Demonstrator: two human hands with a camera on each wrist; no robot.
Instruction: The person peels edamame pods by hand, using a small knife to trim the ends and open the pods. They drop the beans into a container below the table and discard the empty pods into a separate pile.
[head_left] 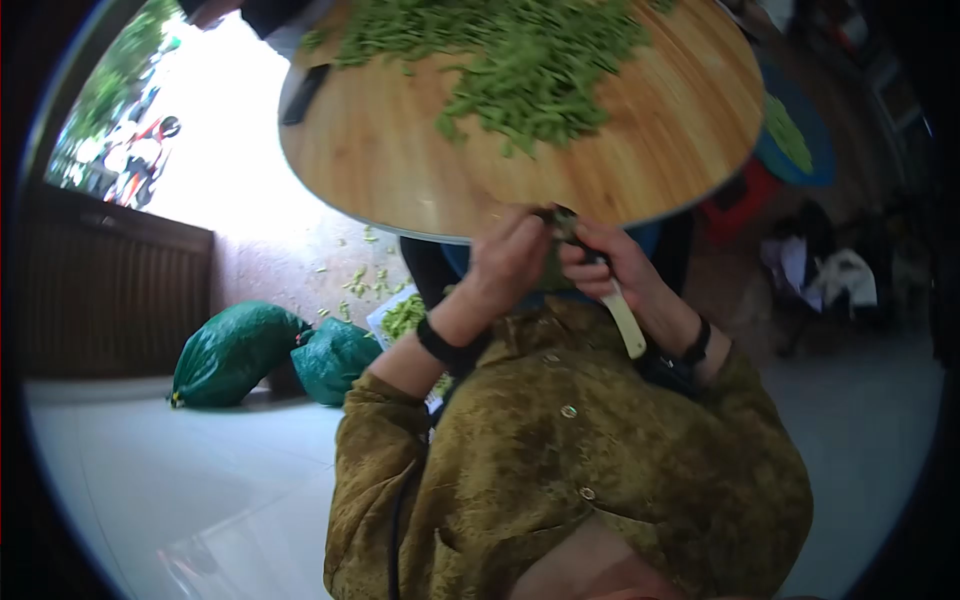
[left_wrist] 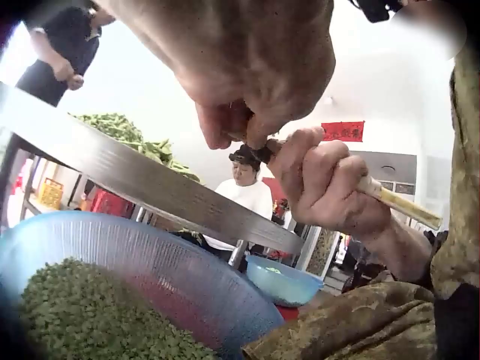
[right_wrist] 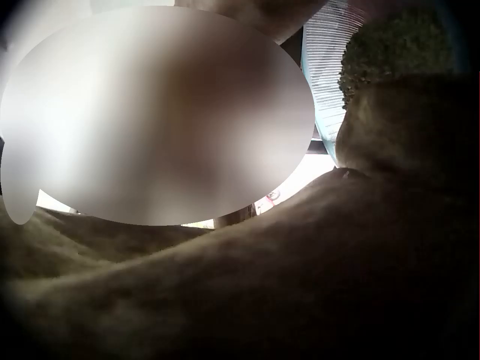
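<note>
Both hands meet at the near edge of a round wooden board (head_left: 400, 150). My right hand (head_left: 615, 262) grips a slim knife-like tool (head_left: 627, 322) with a pale yellow handle, its dark front end toward the left fingers. My left hand (head_left: 505, 255) is curled beside that dark end, thumb and fingers pinching a small piece, apparently a green pod, mostly hidden; I cannot tell its shape. Cut-looking green pods (head_left: 540, 90) lie heaped on the board. Under its edge, a blue basin (left_wrist: 217, 289) holds many small green beans (left_wrist: 90, 315). The right wrist view is mostly blurred.
A dark-handled knife (head_left: 305, 95) lies at the board's left edge. Green bags (head_left: 240, 350) and a box of pods (head_left: 403, 315) stand on the floor at left, with scattered pods. Another blue basin (left_wrist: 281, 281) stands beyond. Other people (left_wrist: 244, 187) are around the board.
</note>
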